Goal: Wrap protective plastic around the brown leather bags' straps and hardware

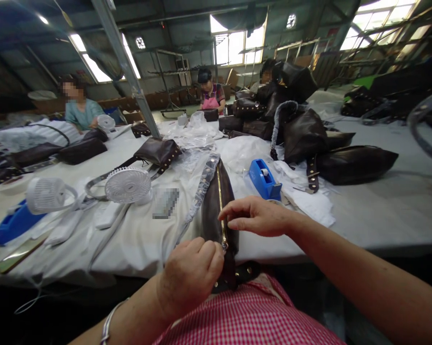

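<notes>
A dark brown leather bag (211,206) stands on the table's near edge with its gold zipper (221,211) facing up. My left hand (190,275) is closed in a pinch at the zipper's near end, gripping the small metal pull. My right hand (257,215) rests on the bag's right side, fingers pressed together against the zipper line. A wrapped strap (201,189) runs along the bag's left side. Another studded strap end (242,274) hangs over the table edge by my lap.
A blue tape dispenser (264,179) sits just beyond my right hand. Two white fans (127,184) (45,194) stand at the left. Several dark bags (345,163) pile at the right and far side. Three people sit across the table (381,211).
</notes>
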Motion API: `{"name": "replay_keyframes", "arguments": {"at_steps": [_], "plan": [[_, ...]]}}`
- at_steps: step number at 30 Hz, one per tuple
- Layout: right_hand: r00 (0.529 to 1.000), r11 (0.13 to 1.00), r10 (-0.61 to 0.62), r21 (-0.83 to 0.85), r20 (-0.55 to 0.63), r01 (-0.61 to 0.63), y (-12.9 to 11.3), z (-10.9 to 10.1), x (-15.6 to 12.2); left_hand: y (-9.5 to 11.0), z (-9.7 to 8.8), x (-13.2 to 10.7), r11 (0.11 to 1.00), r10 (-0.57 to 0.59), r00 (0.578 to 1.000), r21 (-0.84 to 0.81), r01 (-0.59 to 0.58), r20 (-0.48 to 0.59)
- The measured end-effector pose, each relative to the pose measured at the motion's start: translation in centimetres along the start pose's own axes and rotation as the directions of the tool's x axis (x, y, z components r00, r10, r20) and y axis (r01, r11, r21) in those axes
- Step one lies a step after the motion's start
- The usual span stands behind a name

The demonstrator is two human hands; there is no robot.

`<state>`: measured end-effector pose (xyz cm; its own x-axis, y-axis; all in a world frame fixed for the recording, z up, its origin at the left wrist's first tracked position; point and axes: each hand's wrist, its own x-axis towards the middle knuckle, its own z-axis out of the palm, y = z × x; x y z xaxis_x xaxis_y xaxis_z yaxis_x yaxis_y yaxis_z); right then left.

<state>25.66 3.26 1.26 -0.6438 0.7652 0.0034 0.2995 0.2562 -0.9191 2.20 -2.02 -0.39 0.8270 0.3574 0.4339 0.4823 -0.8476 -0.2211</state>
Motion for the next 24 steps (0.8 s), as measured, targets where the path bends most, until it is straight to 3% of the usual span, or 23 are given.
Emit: {"name": "replay_keyframes", "arguments": {"at_steps": [3,6,11,14,16,20,24], "plan": [[0.993,0.982,-0.056,-0.172,0.103,0.073,0.0,0.2,0.0,0.1,-0.1,0.1,1.000,0.007,1.000,0.002,-0.007,-0.018],[0.988,0.973,-0.091,-0.200,0.124,0.115,-0.3,0.8,0.4,0.2,-0.1,0.0,1.000,0.002,1.000,-0.001,-0.002,-0.013],[0.978,0.957,-0.208,-0.210,-0.025,0.199,-0.7,2.1,0.6,0.0,0.2,-0.2,0.996,-0.047,0.996,-0.075,0.053,0.075],[0.962,0.948,-0.246,-0.237,-0.118,0.213,-0.5,3.0,0.2,-0.4,0.1,-0.1,0.971,-0.133,0.976,-0.176,0.163,0.171],[0.942,0.945,-0.273,-0.237,-0.197,0.225,-0.2,3.7,-0.3,-0.8,-0.2,0.4,0.910,-0.239,0.925,-0.265,0.319,0.295],[0.868,0.926,-0.346,-0.280,-0.355,0.254,0.6,5.4,-1.2,-1.4,-0.9,2.1,0.638,-0.393,0.747,-0.427,0.641,0.535],[0.793,0.811,-0.476,-0.538,-0.381,0.228,1.3,7.2,-2.1,-1.9,-0.4,3.2,0.352,-0.436,0.592,-0.478,0.805,0.678]]}}
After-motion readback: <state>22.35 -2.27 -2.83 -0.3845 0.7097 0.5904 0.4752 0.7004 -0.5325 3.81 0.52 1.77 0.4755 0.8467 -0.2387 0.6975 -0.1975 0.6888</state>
